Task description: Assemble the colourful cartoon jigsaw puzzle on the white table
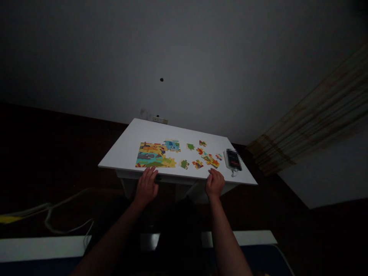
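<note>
On the white table (184,134) lies a partly joined jigsaw puzzle (153,156) with a colourful animal scene; a blue section (172,145) sits at its upper right. My left hand (147,186) rests at the table's front edge just below the puzzle, fingers stretched out and holding nothing visible. Further right, my right hand (215,183) is at the same edge with its fingers curled closed; whatever may be inside them is hidden. Just beyond it lies a joined cluster of yellow puzzle pieces (211,160). Loose pieces lie between, among them a green piece (184,164) and an orange-yellow piece (197,164).
A dark, blurred-out item with a white edge (225,157) lies near the table's right end. Behind the table stands a grey wall (184,76) with a socket strip (160,120). A patterned curtain (270,149) hangs at right, and a white cable (50,216) runs at lower left.
</note>
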The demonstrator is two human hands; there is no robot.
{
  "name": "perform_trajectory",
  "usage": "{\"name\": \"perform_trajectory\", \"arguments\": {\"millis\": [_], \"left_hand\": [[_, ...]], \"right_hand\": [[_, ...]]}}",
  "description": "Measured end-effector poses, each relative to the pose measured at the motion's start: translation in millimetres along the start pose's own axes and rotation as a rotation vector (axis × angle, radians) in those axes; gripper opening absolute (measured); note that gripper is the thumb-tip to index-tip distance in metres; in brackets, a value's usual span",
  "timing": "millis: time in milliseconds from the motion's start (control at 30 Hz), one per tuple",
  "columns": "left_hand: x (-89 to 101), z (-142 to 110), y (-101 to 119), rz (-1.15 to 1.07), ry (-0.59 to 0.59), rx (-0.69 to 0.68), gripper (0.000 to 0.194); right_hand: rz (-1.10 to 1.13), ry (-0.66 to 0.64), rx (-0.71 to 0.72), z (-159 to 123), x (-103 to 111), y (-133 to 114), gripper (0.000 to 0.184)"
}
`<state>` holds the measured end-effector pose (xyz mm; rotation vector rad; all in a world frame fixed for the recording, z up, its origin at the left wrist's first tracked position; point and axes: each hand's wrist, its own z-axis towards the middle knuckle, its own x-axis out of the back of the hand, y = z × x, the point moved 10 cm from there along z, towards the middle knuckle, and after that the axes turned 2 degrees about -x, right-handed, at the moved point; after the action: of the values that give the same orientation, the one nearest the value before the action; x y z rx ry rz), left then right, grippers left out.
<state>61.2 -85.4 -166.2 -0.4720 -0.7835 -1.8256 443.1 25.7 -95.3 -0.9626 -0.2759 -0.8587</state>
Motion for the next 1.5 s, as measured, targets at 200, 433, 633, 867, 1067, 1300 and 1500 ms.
{"name": "perform_trajectory", "arguments": {"millis": [200, 433, 633, 867, 1067, 1300, 1500], "left_hand": [[4.5, 2.7, 2.3, -0.057, 0.012, 0.0, 0.087], [0.0, 2.8, -2.8, -0.073, 0.024, 0.021, 0.086], [0.1, 3.0, 0.6, -0.056, 0.085, -0.04, 0.079], [-4.0, 2.0, -2.4, -0.083, 0.094, -0.029, 0.081], [-2.8, 1.4, -1.8, -0.076, 0.078, -0.034, 0.075], [1.2, 2.8, 1.6, -0.077, 0.106, -0.058, 0.078], [4.6, 4.1, 3.9, -0.072, 0.111, -0.065, 0.082]], "right_hand": [[-0.017, -0.013, -0.031, -3.5, -6.3, 6.4, 0.023], [0.003, -0.084, -0.079, -4.4, -14.0, 16.6, 0.023], [-0.038, -0.067, -0.06, -5.2, -20.3, 29.2, 0.032], [-0.006, -0.121, -0.089, -3.4, -21.3, 26.2, 0.029], [-0.066, -0.085, -0.032, -5.4, -17.6, 20.1, 0.032], [-0.18, 0.029, 0.105, -8.5, -15.6, 16.7, 0.042], [-0.169, 0.035, 0.11, -8.5, -16.7, 19.5, 0.044]]}}
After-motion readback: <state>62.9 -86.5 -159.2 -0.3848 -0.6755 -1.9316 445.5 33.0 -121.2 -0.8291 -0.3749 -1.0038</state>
